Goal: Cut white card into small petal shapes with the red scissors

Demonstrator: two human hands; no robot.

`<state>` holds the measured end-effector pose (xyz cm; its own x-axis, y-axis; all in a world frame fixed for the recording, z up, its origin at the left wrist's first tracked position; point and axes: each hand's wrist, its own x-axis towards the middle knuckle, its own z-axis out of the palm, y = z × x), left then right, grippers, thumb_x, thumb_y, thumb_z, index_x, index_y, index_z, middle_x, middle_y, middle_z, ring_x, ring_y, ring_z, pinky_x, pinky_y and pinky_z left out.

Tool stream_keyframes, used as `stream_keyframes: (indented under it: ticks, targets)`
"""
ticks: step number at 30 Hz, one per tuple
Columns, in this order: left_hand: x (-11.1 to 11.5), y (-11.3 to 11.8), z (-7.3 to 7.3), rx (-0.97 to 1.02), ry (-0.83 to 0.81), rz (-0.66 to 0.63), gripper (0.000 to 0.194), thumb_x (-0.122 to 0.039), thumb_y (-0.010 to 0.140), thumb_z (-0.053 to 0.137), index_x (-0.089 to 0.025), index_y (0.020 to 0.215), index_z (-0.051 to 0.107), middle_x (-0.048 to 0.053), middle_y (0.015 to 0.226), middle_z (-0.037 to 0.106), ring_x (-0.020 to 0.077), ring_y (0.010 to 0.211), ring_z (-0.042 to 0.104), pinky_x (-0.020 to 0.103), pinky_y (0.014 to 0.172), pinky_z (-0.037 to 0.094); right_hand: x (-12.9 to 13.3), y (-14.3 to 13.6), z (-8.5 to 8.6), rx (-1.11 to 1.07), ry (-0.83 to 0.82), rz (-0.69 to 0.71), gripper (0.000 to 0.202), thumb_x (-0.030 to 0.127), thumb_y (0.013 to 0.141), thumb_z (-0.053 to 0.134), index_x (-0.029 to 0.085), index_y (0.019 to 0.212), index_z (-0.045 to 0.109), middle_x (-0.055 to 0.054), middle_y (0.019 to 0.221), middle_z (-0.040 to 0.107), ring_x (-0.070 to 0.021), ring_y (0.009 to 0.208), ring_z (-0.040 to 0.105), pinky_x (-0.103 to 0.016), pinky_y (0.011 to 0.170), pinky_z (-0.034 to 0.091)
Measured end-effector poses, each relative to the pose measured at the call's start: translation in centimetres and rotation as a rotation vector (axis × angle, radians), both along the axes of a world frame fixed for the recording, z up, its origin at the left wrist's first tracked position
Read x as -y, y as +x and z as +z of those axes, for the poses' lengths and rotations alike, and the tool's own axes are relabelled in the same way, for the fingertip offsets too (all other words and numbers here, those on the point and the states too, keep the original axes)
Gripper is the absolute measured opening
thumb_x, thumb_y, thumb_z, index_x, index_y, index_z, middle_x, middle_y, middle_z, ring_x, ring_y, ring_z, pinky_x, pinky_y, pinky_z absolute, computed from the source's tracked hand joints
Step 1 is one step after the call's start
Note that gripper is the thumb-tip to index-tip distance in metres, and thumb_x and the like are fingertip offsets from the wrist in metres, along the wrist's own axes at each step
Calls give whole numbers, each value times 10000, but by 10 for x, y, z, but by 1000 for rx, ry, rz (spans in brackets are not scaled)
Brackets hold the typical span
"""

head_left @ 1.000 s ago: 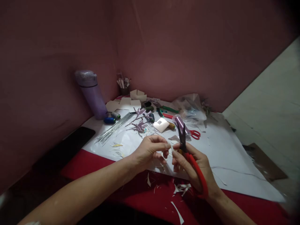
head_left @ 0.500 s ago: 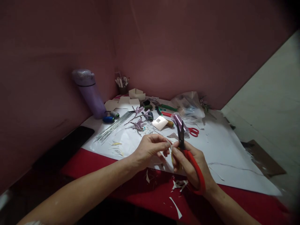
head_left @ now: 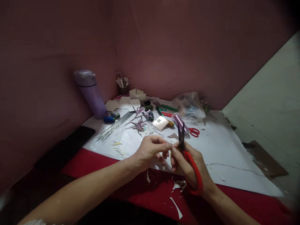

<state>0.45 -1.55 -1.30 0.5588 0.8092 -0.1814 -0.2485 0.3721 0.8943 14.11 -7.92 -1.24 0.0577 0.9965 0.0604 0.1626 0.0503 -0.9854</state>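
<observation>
Holds red-handled scissors (head_left: 196, 175) in the right hand (head_left: 191, 161), fingers curled about the handles, blades upward and slightly parted. Brings right thumb and forefinger close to the left fingertips. Closes left hand (head_left: 154, 150) thumb to forefinger, remaining fingers loosely bent; cannot tell what, if anything, is pinched there. Places both hands and the scissors over the near edge of a white sheet (head_left: 225, 153), itself laid on red cloth (head_left: 117, 184). Shows paper scraps (head_left: 176, 208) on the cloth below the hands. Farther out, shows a purple flower spray (head_left: 140, 125), thin wires (head_left: 114, 127) to its left and a pale card (head_left: 161, 123) to its right. Beyond, includes a purple roll (head_left: 180, 122), a clear plastic bag (head_left: 189, 107), a blue spool (head_left: 109, 119) and, by the wall, a leaning purple bottle (head_left: 92, 97).
</observation>
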Motion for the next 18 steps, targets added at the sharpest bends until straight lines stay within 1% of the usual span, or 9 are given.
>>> stream_keyframes:
  ticks: [3, 7, 11, 18]
  targets:
    - [-2, -1, 0, 38, -72, -25, 215, -294, 695, 705, -103, 725, 612, 26, 601, 612, 81, 429, 540, 186, 399, 462, -3, 3, 1, -18, 34, -73, 199, 388, 875, 528, 198, 845, 475, 46, 547, 548, -109, 427, 541, -224, 438, 464]
    - [-3, -2, 2, 52, -82, 4, 174, -250, 713, 663, -89, 748, 609, 39, 635, 604, 99, 481, 549, 190, 382, 470, -6, 7, 2, -57, 66, -149, 208, 387, 863, 546, 197, 832, 468, 45, 547, 554, -118, 410, 551, -236, 430, 466]
    - [-2, -1, 1, 54, -58, 10, 151, -233, 727, 625, -86, 757, 610, 36, 629, 592, 95, 489, 532, 186, 380, 468, -7, 7, 2, -66, 66, -147, 210, 386, 853, 560, 194, 836, 475, 45, 540, 556, -116, 405, 544, -233, 423, 460]
    - [-7, -3, -3, 116, -75, -4, 181, -264, 723, 617, -103, 805, 623, 30, 625, 582, 99, 505, 523, 189, 405, 465, -4, 5, 2, -95, 69, -118, 204, 378, 846, 568, 195, 846, 476, 46, 542, 557, -114, 407, 542, -233, 416, 461]
